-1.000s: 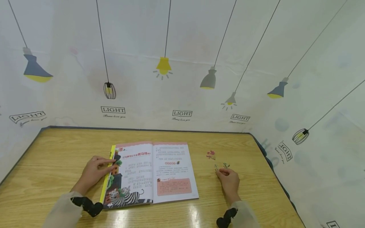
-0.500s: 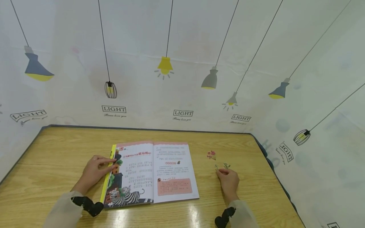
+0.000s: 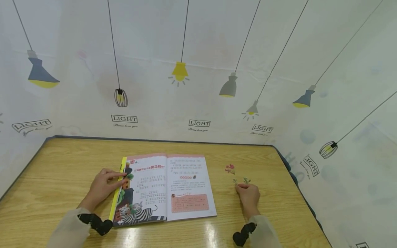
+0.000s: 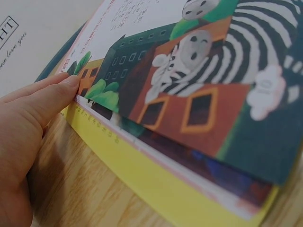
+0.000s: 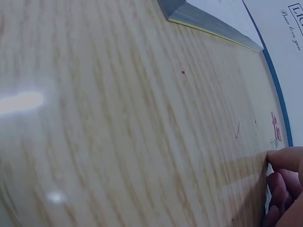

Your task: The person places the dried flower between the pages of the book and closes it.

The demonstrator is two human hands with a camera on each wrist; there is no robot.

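Left hand (image 3: pixel 103 186), fingers straight on an open book (image 3: pixel 164 190), right hand (image 3: pixel 249 197) by green sprigs (image 3: pixel 246 180) (fingers' grip unclear)

An open book (image 3: pixel 167 189) lies across a wood-grain surface (image 3: pixel 59 172) edged in dark blue at 12 o'clock, the yellow strip along its side at 9. From the book, a small red flower piece (image 3: pixel 230 168) lies between 2 and 3 o'clock; 2 green sprigs (image 3: pixel 246 180) show near 3, contact with the surface unclear. Glare marks the wood toward 7.
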